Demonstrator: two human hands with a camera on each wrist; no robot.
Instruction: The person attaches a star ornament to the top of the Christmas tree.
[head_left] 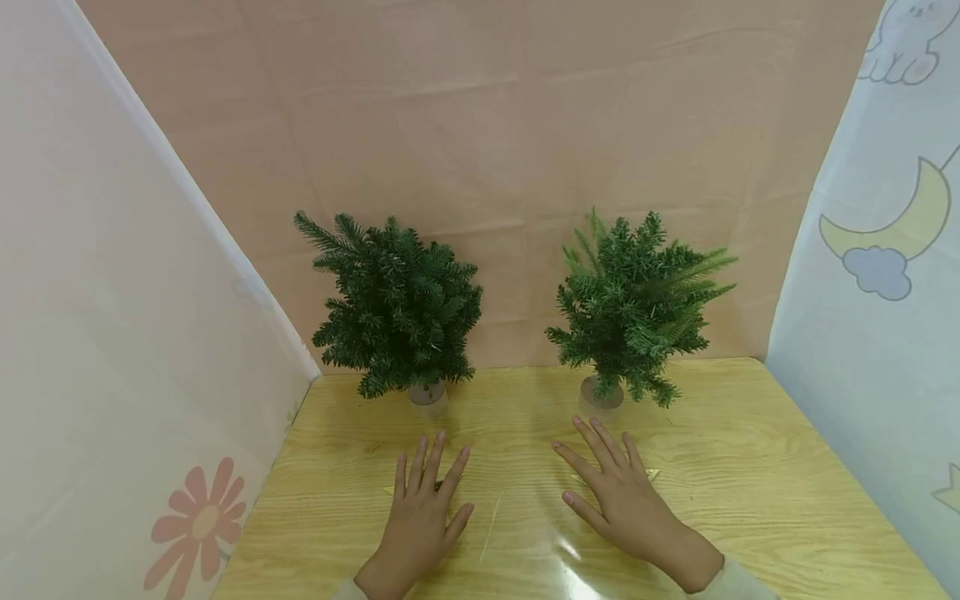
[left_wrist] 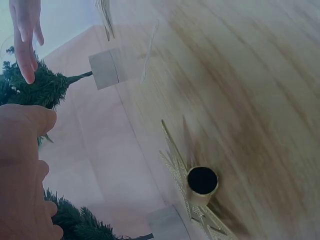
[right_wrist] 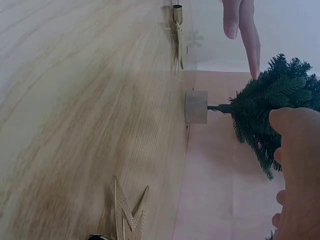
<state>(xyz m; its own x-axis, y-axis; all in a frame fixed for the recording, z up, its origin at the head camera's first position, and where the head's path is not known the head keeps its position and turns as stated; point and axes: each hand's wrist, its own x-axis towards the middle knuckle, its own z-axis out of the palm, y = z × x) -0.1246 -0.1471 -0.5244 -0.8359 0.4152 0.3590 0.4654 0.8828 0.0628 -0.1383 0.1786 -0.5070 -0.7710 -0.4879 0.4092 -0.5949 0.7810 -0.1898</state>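
Note:
My left hand [head_left: 422, 512] is held over the table with its fingers straight and spread, nothing in its grasp. Below it lies a gold star tree topper [left_wrist: 175, 162] with a short tube whose dark mouth shows in the left wrist view; the head view shows only its tips. My right hand [head_left: 626, 504], fingers likewise spread, hovers above a second gold star topper [right_wrist: 122, 210], mostly covered by the hand from overhead. Beyond the left hand stands a small artificial Christmas tree [head_left: 397, 300]. Another such tree [head_left: 626, 308], with some lighter green sprigs, stands beyond the right hand.
Each tree rises from a round, pale base, the left base [head_left: 428, 402] and the right base [head_left: 601, 400]. They stand near the back edge of the wood-grain table [head_left: 517, 450]. A pinkish cloth [head_left: 487, 125] hangs behind, with printed pale cloths on both sides.

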